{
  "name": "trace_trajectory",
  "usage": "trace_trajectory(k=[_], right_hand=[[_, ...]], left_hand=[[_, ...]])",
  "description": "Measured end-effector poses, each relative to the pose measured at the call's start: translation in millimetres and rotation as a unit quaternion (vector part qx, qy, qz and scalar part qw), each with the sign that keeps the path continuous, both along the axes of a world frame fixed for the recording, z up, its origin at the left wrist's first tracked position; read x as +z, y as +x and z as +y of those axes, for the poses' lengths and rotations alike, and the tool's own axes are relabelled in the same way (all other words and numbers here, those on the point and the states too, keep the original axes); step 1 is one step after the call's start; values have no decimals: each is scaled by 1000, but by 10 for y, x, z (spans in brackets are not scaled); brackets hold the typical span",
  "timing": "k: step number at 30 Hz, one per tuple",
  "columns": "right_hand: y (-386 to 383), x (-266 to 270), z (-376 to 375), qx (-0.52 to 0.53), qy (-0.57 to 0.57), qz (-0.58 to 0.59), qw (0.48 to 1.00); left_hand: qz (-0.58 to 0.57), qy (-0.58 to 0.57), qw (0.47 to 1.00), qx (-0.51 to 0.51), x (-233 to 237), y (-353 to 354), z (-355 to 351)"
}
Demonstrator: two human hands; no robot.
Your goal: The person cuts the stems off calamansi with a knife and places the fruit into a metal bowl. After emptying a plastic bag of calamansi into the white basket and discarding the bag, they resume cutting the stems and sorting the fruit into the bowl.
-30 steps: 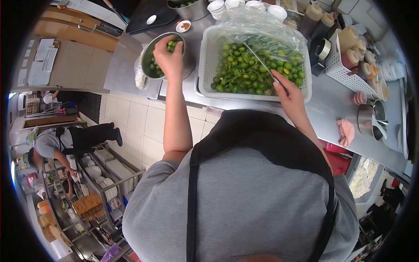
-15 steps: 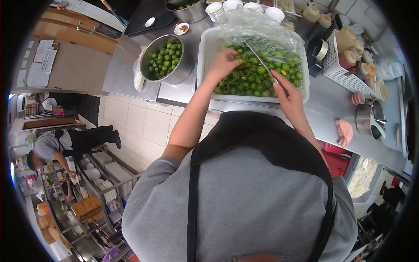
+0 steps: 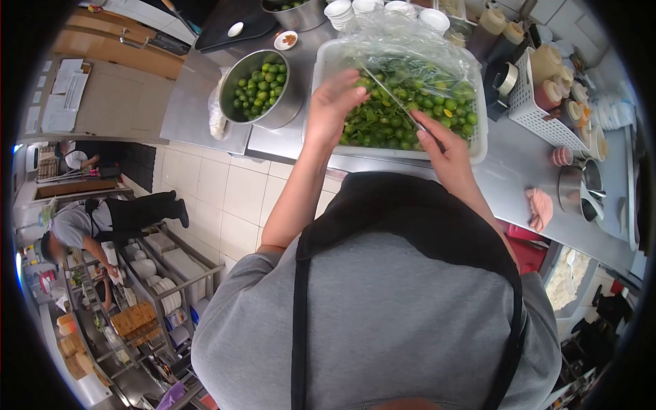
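Note:
In my right hand (image 3: pixel 447 147) is a knife (image 3: pixel 393 96), its handle wrapped by the fingers and its blade slanting up and left over the tray. My left hand (image 3: pixel 331 106) is raised over the near left side of the white tray (image 3: pixel 480 137), its fingers smeared by motion. Small green limes (image 3: pixel 389 124) fill much of this tray, with leafy stems (image 3: pixel 369 111) among them. One lime shows right beside my left fingertips. Clear plastic wrap (image 3: pixel 417 51) lies bunched over the far part of the tray.
A steel pot (image 3: pixel 283 109) of limes stands left of the tray. White cups (image 3: pixel 339 15) and sauce bottles (image 3: pixel 488 31) line the back. On the right are a white basket (image 3: pixel 540 119) of bottles and a pink cloth (image 3: pixel 540 208). Another person (image 3: pixel 82 222) works at the shelves far left.
My left hand has drawn back to the left, away from the limes. My right hand and the knife have shifted slightly left.

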State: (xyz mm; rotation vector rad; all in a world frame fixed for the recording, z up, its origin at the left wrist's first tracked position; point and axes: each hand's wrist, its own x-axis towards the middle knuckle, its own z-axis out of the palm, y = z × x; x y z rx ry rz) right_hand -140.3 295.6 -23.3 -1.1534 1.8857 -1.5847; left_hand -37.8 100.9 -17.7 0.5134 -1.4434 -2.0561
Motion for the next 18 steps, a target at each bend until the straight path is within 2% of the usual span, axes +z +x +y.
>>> trace_trajectory(k=[9,12,14,18], right_hand=[[51,14,9,-8,0,36,999],[41,52,12,-23,17,64,998],[32,42,3,-34,14,85,996],[53,32,-5,-46,-4,116,992]], left_hand=[[-1,3,999,32,9,-39,49],[-3,-16,999,40,18,-70,91],[-39,-102,994,10,73,-69,141],[-29,-92,995,5,72,-58,135]])
